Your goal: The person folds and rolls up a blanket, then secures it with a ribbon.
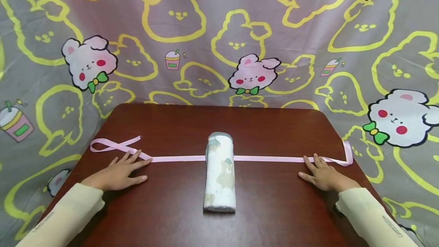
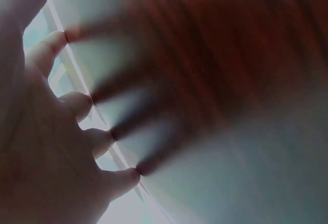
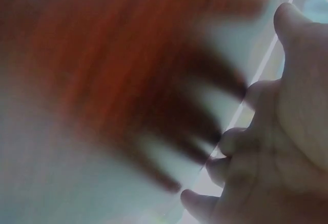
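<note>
A rolled white towel [image 1: 221, 174] with a bear print and grey-green edge lies lengthwise at the middle of the table. A pink ribbon [image 1: 267, 158] stretches left to right and is hidden where the towel lies across it. On the left, my left hand [image 1: 120, 172] rests fingertips on the ribbon, fingers spread. My right hand [image 1: 326, 174] does likewise near the ribbon's right end. Both wrist views show the left hand [image 2: 56, 131] and right hand [image 3: 271, 137] with fingertips at the tabletop and blurred reflections of the fingers.
The dark reddish-brown table [image 1: 171, 125] has rounded far corners. The ribbon's left tail loops over itself; its right tail bends upward near the table's right edge. A grey curtain [image 1: 205, 22] with yellow outlines and bunny faces hangs behind and at both sides.
</note>
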Motion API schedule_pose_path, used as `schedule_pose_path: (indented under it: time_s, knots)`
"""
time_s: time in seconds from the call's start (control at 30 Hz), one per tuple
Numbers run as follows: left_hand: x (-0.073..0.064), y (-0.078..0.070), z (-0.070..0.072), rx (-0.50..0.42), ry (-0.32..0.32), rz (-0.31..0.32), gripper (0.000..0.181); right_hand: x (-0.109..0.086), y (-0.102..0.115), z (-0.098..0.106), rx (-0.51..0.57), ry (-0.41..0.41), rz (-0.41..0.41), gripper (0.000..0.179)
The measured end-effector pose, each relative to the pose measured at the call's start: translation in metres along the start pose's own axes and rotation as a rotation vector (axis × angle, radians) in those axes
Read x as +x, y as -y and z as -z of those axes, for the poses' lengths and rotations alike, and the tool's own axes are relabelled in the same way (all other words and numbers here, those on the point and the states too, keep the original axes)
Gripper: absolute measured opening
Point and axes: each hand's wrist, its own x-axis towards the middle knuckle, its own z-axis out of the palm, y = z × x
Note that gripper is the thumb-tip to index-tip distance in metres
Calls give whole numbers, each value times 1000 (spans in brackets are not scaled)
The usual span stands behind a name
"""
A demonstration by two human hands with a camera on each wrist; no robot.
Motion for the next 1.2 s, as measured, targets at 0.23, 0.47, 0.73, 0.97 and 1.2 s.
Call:
schedule_pose_path:
  time_s: [0.23, 0.47, 0.73, 0.97, 1.2]
  knots:
    - [-3, 2, -3, -1, -24, -14, 68, -13, 6, -3, -7, -2, -21, 89]
    - [-11, 2, -7, 15, -44, -26, 67, -16, 7, -2, -2, -31, 0, 85]
    - [-25, -5, -7, -24, -32, -29, 66, -23, 5, -11, 15, -56, 25, 84]
    - [-32, -6, -6, -13, -23, -15, 64, -25, 7, -8, 66, -23, 20, 81]
    - [-29, -9, -3, 35, -24, -10, 62, -24, 5, 1, 55, -24, 22, 77]
